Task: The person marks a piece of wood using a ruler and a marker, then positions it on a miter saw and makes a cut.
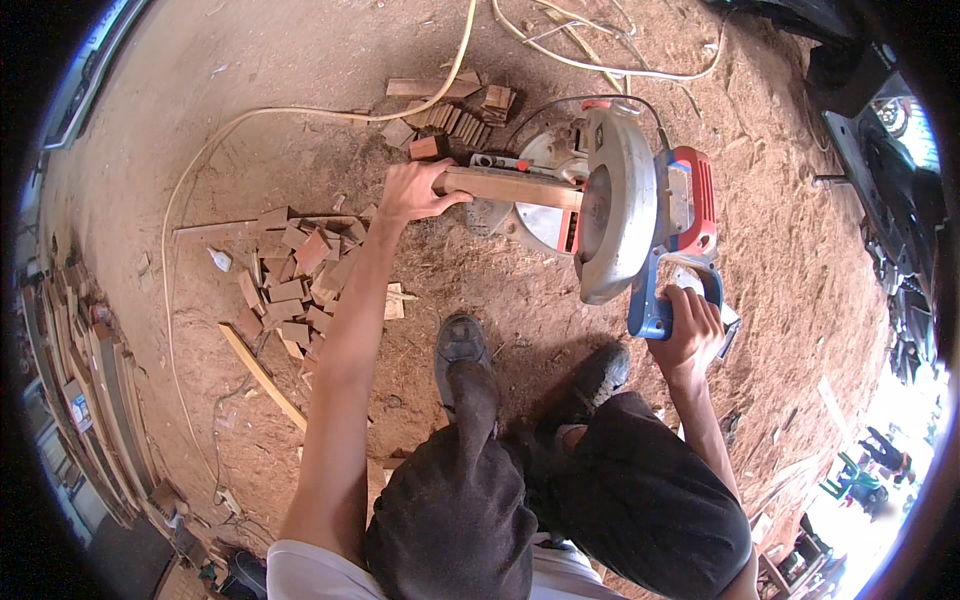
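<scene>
My left hand [415,188] grips the near end of a narrow wooden strip [505,186], which lies across the base of a mitre saw [545,225] and runs in under the white blade guard [625,230]. My right hand [685,325] is wrapped round the blue handle [650,310] of the saw's head, beside the red and blue motor housing [695,195]. The blade is mostly hidden by the guard. The saw stands on sawdust-covered ground, just in front of my shoes [460,350].
Scattered offcuts [295,285] lie to the left, more [460,125] behind the saw. A yellow hose [280,110] loops over the ground. Long boards [105,390] lie at the far left. Dark machinery or vehicle parts [850,170] line the right edge, with small, unclear items at the lower right.
</scene>
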`<state>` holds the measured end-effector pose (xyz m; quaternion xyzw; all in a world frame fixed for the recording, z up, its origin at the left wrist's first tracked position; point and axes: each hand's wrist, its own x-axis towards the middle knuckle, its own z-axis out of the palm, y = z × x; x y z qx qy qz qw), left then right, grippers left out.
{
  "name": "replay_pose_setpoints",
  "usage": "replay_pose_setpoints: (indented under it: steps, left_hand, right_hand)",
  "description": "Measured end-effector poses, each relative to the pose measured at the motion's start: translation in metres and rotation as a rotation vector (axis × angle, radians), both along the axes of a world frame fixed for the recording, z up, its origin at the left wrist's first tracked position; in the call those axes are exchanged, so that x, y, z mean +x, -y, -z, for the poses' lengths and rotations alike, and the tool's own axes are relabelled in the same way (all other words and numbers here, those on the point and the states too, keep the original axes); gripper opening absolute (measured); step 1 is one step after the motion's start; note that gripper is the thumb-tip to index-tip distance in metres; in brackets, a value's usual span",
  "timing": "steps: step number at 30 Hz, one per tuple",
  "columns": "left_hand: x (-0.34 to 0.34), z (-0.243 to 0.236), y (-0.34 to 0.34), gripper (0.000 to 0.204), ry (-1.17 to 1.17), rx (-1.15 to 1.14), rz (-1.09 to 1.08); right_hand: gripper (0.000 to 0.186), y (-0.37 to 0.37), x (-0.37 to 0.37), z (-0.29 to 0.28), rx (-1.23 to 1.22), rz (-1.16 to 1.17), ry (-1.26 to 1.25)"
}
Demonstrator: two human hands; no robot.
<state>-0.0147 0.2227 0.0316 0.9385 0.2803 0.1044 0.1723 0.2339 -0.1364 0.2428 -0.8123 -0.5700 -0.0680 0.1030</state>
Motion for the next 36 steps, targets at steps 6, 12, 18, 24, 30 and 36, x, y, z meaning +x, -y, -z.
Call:
replay_pose_setpoints:
  steps: [6,12,18,24,30,36]
  left_hand:
    - [-0.001,0.004,-0.001,0.085,0.003,0.008,-0.006]
    - [-0.002,0.008,-0.001,0.086,0.032,0.006,-0.007]
    - [-0.003,0.013,-0.001,0.087,0.059,0.039,-0.001]
    - [-0.001,0.011,-0.001,0.088,0.008,0.007,-0.022]
    - [-0.002,0.010,-0.001,0.089,0.014,0.006,-0.020]
    - [-0.002,0.013,-0.002,0.092,0.017,0.029,-0.021]
  right_hand:
    - [0.029,0.001,-0.002,0.003,0.003,0.000,0.010]
    - [0.028,0.005,-0.004,0.006,-0.013,0.011,-0.011]
    - [0.025,0.008,-0.006,0.013,-0.016,0.026,-0.045]
    - [0.025,0.009,-0.005,0.018,-0.027,0.034,-0.033]
    - [0.028,0.009,-0.006,0.020,-0.007,0.018,-0.035]
    - [0.031,0.011,-0.006,0.022,-0.017,0.022,-0.043]
